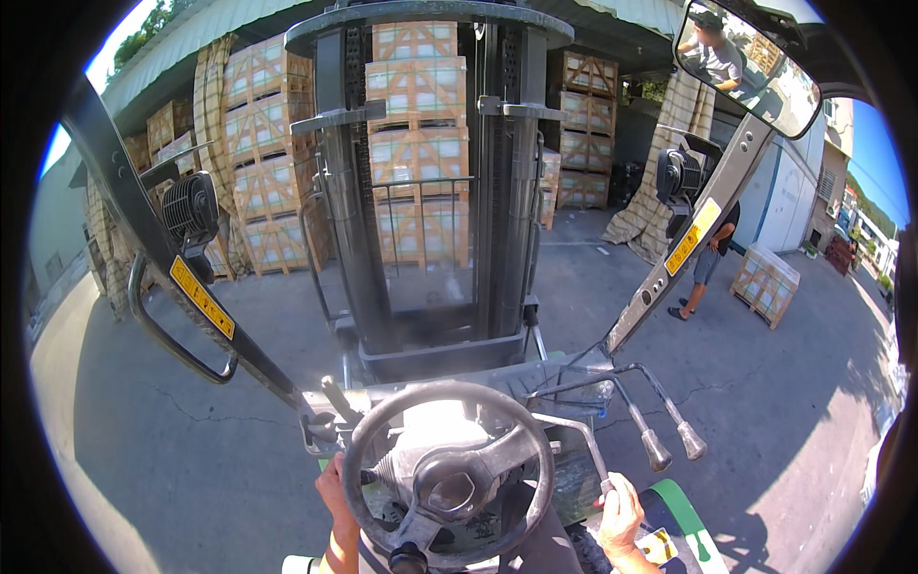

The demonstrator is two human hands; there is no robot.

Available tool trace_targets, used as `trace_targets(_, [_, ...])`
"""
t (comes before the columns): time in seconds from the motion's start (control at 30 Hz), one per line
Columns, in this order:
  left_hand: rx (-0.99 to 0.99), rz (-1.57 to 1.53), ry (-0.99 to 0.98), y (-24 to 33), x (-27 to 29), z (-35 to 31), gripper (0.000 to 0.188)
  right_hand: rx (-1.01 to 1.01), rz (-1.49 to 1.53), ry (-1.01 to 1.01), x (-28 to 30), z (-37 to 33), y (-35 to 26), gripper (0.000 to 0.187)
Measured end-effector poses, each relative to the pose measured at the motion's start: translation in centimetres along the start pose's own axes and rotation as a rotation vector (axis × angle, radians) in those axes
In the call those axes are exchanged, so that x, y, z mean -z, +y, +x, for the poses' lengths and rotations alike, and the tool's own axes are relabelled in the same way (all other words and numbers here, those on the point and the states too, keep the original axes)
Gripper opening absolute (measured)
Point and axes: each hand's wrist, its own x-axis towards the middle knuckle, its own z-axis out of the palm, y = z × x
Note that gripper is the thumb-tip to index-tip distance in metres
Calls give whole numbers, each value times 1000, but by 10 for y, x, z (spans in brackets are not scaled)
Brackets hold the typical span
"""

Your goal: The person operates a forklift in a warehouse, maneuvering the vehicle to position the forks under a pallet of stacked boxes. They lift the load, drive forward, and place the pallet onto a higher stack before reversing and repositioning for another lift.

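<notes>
The control lever [596,450] — a bent grey rod — comes off the right end of the dash [382,393] and drops toward the person's right side, its tip inside the right hand [622,517], whose fingers are closed around it. Beside it, farther right, two more levers [656,450] with grey knobs stand untouched. To the left is the steering wheel [448,490], a black spinner knob [408,559] on its near rim. The left hand [335,493] is at the wheel's left edge, partly hidden by the rim; I cannot tell whether it grips anything.

Beyond the dash's far edge rises the forklift mast [502,210], with stacked wooden crates [418,153] showing between its uprights. Past the right post [688,239], another person [706,270] stands on the pavement [239,459] — near a single low crate [765,284].
</notes>
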Motion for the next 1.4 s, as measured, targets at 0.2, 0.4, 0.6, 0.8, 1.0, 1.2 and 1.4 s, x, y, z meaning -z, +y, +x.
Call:
trace_targets(0.2, [-108,12,48,11,-4,0,45,12,-31,4,-1,1,-2,28])
trace_targets(0.4, [-99,-33,38,11,-3,3,45,-10,-56,5,-3,0,-2,28])
trace_targets(0.6, [24,4,18,10,0,7,38,-23,-66,5,-5,-1,2,27])
trace_targets(0.8, [56,32,4,14,2,10,48,29,-91,11,-9,-1,7,26])
trace_targets(1.0, [75,-39,-30,12,5,13,47,74,-49,45,-13,1,2,27])
trace_targets(1.2, [-13,-30,-49,7,13,8,43,-29,-29,-1,-12,1,-6,26])
trace_targets(1.4, [-5,-53,2,8,12,-9,39,15,-69,0,-13,5,1,25])
